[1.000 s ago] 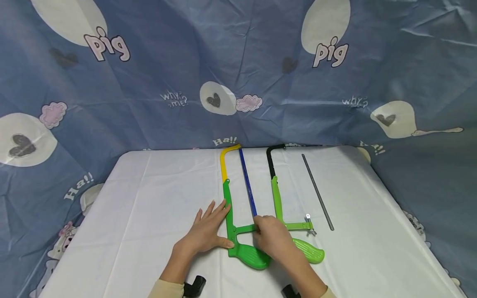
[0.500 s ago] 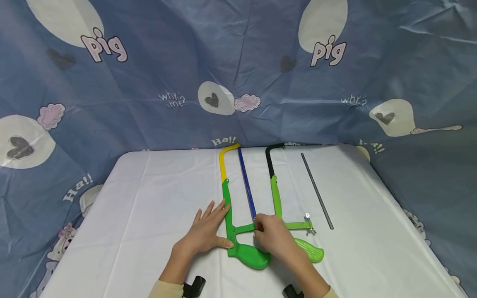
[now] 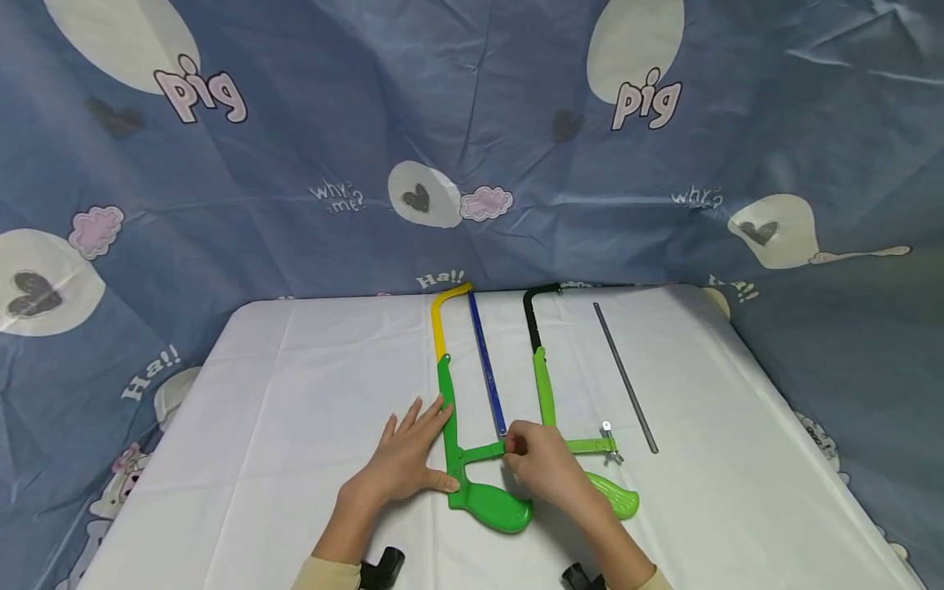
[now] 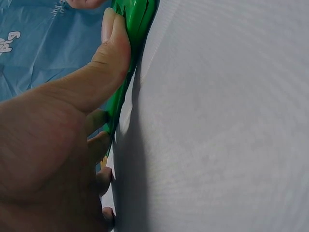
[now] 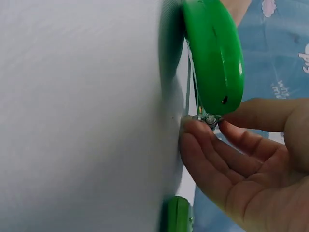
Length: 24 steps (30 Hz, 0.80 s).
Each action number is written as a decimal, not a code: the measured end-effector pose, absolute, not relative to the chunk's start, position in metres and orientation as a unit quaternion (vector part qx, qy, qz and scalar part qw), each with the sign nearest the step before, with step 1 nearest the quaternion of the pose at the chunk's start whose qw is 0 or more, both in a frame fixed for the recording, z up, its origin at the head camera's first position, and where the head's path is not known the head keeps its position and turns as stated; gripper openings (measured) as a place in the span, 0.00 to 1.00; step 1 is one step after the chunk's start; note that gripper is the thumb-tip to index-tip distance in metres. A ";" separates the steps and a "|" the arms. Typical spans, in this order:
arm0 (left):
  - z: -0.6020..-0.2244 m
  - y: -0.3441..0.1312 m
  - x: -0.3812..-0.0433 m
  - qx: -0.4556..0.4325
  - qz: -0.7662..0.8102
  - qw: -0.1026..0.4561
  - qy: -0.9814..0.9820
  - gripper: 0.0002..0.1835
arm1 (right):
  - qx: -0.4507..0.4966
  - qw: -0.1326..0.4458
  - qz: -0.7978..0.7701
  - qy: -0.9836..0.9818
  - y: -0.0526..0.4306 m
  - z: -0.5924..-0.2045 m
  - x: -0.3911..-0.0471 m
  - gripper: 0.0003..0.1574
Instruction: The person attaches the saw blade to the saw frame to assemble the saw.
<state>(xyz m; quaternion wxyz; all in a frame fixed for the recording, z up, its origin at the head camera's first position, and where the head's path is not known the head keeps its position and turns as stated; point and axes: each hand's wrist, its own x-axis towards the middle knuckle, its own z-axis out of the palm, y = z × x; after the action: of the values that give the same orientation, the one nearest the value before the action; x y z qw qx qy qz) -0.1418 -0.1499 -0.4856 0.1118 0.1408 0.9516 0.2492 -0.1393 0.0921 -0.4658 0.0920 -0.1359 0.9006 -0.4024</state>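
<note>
Blue printed fabric [image 3: 295, 147] hangs behind the work surface, its pale lettering legible as "pig" (twice), "why me?", "why?" and "Ha!!". White cloth [image 3: 332, 352] covers the table, fold lines visible. On it, near the middle, lies a dark green hacksaw [image 3: 451, 434] with a smooth green handle [image 3: 494, 508], a curved yellow front section [image 3: 437, 324] and a narrow blue blade [image 3: 487, 365]; marks on the blade are too small to read. The blade's far end meets the tip of the yellow section. Its near end lies just beside the green crossbar [image 3: 482, 452]; whether it is fastened there cannot be told. The person's left hand [image 3: 401, 463] is spread wide, fingertips on the dark green frame, thumb resting at the base of the handle. The right hand [image 3: 544, 463] is narrowed, thumb and fingers pinching a small silvery metal fitting [image 5: 210, 119] at the crossbar's end. Alongside lies a light green hacksaw [image 3: 544, 385] with a black front section [image 3: 530, 315], a ribbed handle [image 3: 618, 497] and a silvery wing-nut fitting [image 3: 607, 427]; the right hand and forearm hide part of it. Farther right, well apart from both hands, a thin dark grey strip [image 3: 625, 377] lies slantwise. Beige sleeves [image 3: 329, 574] show at both forearms.
</note>
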 end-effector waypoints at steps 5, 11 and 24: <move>-0.487 -0.150 -0.142 0.138 0.253 0.111 0.951 0.63 | -0.133 0.099 -0.420 0.892 0.095 -0.468 -0.141 0.08; -0.488 -0.150 -0.143 0.137 0.251 0.113 0.952 0.64 | -0.118 0.128 -0.457 0.873 0.100 -0.473 -0.144 0.05; -0.488 -0.150 -0.142 0.135 0.248 0.112 0.953 0.64 | -0.091 0.164 -0.519 0.834 0.102 -0.472 -0.146 0.02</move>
<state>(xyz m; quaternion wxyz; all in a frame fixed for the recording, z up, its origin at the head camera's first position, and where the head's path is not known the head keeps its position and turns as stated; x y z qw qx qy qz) -0.1424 -0.1499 -0.4880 0.1123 0.1345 0.9527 0.2483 -0.1458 0.1018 -0.4724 0.1642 -0.0908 0.8338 -0.5192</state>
